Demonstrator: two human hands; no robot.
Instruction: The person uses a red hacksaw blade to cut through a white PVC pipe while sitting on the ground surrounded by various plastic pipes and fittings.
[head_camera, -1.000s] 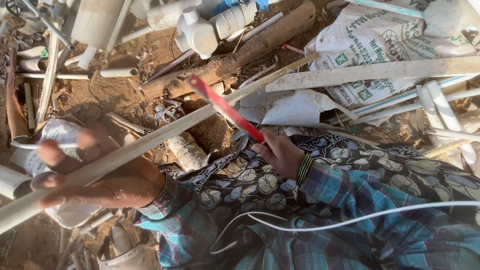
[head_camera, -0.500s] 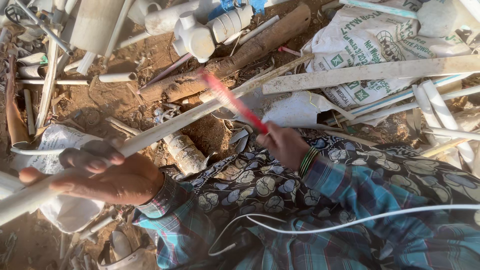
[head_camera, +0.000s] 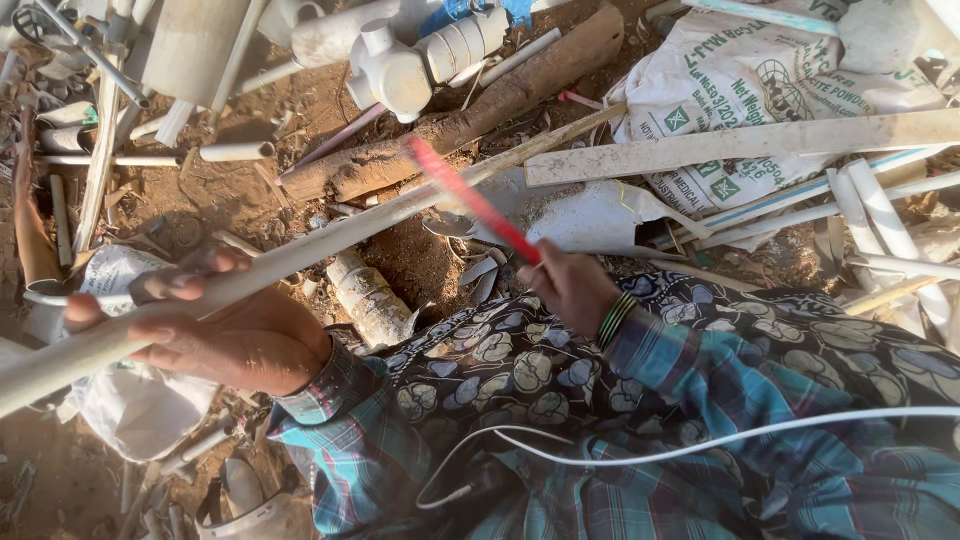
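Note:
My left hand (head_camera: 225, 330) grips a long, thin white pipe (head_camera: 330, 235) that slants from the lower left up toward the middle right. In my right hand (head_camera: 565, 285) is a red, flat, blade-like tool (head_camera: 465, 195); its far end lies against the pipe near the middle of the view. The tool is blurred by motion. Both of my arms wear blue plaid sleeves, and my right wrist carries green bangles (head_camera: 612, 318). A dark flower-patterned cloth (head_camera: 520, 365) lies over my lap.
A brown log (head_camera: 470, 110) lies on the dirt behind the pipe. White pipe fittings (head_camera: 400, 60) and pipe offcuts lie at the top and left. Printed white sacks (head_camera: 760, 90) and flat white strips (head_camera: 740, 145) lie at right. A thin white cable (head_camera: 700, 450) crosses my body.
My right hand and the red tool moved up and left along the pipe. My left hand closed around the pipe; its fingers were spread a second ago.

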